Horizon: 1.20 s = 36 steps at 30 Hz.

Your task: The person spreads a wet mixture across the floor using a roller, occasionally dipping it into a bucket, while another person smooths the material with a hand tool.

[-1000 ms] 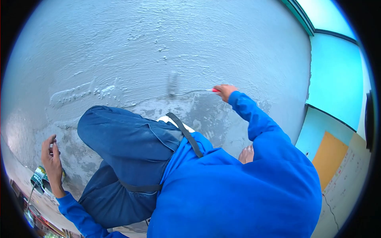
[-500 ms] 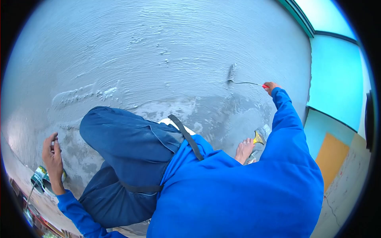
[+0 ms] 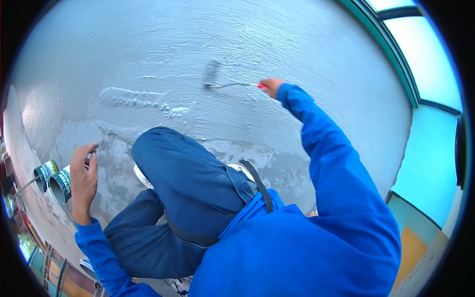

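Note:
A paint roller rests on the wet grey coating, its sleeve blurred by motion. My right hand is closed around its red handle, with the arm stretched forward. Thick ridges of coating lie left of the roller. My left hand hangs at the left beside my knee, fingers loosely bent and apart, with nothing visible in it. Close by it stand two green-and-white paint cans, one with a stick-like handle at its mouth.
Part of another person's hand shows behind my sleeve. My bent knee juts out over the floor. A green frame with pale panels borders the coated surface at the right. Assorted items stand at the lower left.
The roller and my right hand have swept left across the coating. The other person's hand, earlier on a yellow-handled brush, is now mostly hidden by my sleeve. The view has shifted.

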Each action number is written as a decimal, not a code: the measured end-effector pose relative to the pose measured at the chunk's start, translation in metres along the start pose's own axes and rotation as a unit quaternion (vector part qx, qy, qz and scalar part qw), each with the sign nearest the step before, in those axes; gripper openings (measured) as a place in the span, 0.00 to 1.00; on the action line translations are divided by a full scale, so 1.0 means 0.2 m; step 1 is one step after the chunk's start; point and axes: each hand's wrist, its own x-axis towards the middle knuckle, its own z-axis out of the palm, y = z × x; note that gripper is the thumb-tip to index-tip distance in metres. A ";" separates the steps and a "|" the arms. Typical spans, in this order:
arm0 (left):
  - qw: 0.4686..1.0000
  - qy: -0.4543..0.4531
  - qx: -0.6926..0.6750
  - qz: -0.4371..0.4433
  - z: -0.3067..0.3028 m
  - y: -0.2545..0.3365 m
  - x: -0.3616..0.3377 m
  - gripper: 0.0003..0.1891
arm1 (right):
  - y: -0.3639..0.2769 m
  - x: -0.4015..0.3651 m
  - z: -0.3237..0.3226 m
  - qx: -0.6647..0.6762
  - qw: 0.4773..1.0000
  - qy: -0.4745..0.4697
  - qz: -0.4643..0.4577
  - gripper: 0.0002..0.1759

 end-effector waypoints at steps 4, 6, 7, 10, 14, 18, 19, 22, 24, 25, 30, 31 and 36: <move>1.000 0.018 -0.010 -0.002 -0.02 0.00 -0.04 0.13 | -0.47 0.34 -0.18 -0.025 0.999 0.024 -0.015 0.17; 1.000 0.018 -0.009 -0.015 -0.02 0.00 -0.05 0.13 | -0.43 0.42 -0.21 -0.034 0.999 0.030 -0.022 0.17; 0.999 0.014 -0.007 -0.031 -0.02 0.03 -0.05 0.13 | -0.35 0.43 -0.23 -0.038 0.999 0.022 -0.023 0.17; 0.999 0.016 -0.004 -0.030 -0.03 0.04 -0.07 0.13 | -0.04 0.29 -0.28 -0.087 0.995 -0.008 -0.044 0.18; 1.000 0.026 -0.005 -0.010 -0.03 0.00 -0.07 0.12 | 0.53 -0.19 -0.30 -0.061 0.996 -0.051 0.048 0.20; 1.000 0.015 -0.004 -0.003 -0.03 0.01 -0.06 0.12 | 0.88 -0.74 -0.37 -0.026 0.988 -0.076 0.135 0.17; 1.000 0.012 -0.007 -0.005 -0.03 0.01 -0.04 0.12 | 0.91 -0.83 -0.37 -0.035 0.986 -0.079 0.141 0.17; 1.000 0.010 -0.006 -0.008 -0.03 0.04 -0.05 0.12 | 0.93 -0.92 -0.34 -0.058 0.988 -0.076 0.124 0.17; 1.000 0.011 -0.002 -0.004 -0.04 0.05 -0.06 0.12 | 0.84 -0.83 -0.26 -0.064 0.993 -0.070 0.073 0.16; 1.000 0.012 0.000 0.002 -0.04 0.05 -0.06 0.12 | 0.77 -0.74 -0.23 -0.050 0.993 -0.073 0.073 0.16; 1.000 0.024 -0.001 0.015 -0.03 0.08 -0.05 0.12 | 0.19 -0.11 -0.11 -0.023 0.998 -0.033 -0.040 0.16; 0.999 0.029 -0.005 0.021 -0.02 0.08 -0.05 0.12 | 0.04 0.02 -0.07 -0.024 0.999 -0.022 -0.033 0.16; 0.999 0.035 -0.001 0.018 -0.03 0.05 -0.05 0.12 | -0.51 0.40 -0.08 -0.031 0.999 0.018 -0.032 0.15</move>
